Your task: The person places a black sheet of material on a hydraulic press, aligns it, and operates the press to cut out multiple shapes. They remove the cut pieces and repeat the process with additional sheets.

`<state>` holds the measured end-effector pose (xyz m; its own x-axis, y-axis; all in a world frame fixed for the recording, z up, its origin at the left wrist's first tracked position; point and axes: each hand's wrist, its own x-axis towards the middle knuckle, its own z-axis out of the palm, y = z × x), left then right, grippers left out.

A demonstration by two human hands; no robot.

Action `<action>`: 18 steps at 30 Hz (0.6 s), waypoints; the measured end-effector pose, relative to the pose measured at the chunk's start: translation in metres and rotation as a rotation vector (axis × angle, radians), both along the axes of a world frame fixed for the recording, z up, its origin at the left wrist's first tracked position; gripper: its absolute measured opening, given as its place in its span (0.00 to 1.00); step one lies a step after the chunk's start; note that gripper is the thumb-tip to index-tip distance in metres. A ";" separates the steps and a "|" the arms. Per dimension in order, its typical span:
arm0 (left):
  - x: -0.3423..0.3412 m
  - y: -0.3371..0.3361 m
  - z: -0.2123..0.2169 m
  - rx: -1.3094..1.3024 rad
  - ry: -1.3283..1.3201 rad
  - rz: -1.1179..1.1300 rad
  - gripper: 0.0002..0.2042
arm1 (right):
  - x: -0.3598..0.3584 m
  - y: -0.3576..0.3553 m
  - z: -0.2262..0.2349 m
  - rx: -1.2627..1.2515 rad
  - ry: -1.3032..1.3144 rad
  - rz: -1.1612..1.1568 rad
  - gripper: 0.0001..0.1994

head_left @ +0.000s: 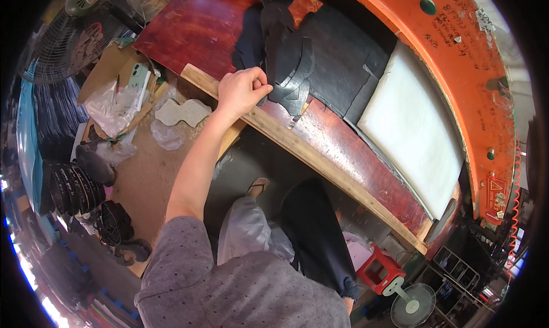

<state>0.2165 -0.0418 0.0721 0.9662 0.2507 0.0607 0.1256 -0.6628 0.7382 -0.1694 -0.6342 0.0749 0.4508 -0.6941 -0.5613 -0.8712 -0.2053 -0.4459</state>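
My left hand [243, 89] reaches over the wooden rail [320, 156] along the front of a red tabletop [372, 176]. Its fingers and thumb are pinched together at the near edge of a pile of black cut pieces [297, 88], which look like leather. Whatever lies between the fingertips is hidden. A dark brownish piece [278, 39] stands up from the pile just beyond the fingers. To the right of it lie flat black sheets [343, 56], and past these a thick white board [414, 122]. My right hand does not show; only a bit of skin appears at the lower edge.
An orange machine body [477, 82] curves along the far right. On the left are a carton [108, 70] with a plastic bag, a large fan [63, 42], a grey wavy-edged piece [182, 112] and stacked black shapes [71, 188]. A red stool [378, 271] and a small fan [413, 306] stand lower right.
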 end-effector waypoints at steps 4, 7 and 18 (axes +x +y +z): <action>-0.001 -0.001 -0.002 0.064 -0.087 -0.029 0.10 | 0.012 0.013 0.003 0.018 -0.071 -0.035 0.16; -0.004 -0.001 -0.004 0.051 -0.118 -0.059 0.10 | 0.016 0.014 0.001 0.027 -0.046 -0.024 0.16; -0.072 -0.054 -0.020 -0.221 -0.632 -0.004 0.06 | 0.012 -0.028 -0.022 -0.721 0.282 1.264 0.06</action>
<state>0.1444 -0.0955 0.0523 0.7624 0.3184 0.5633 -0.3784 -0.4868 0.7873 -0.1572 -0.6627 0.0528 0.8909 -0.0942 -0.4444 0.0113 -0.9734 0.2289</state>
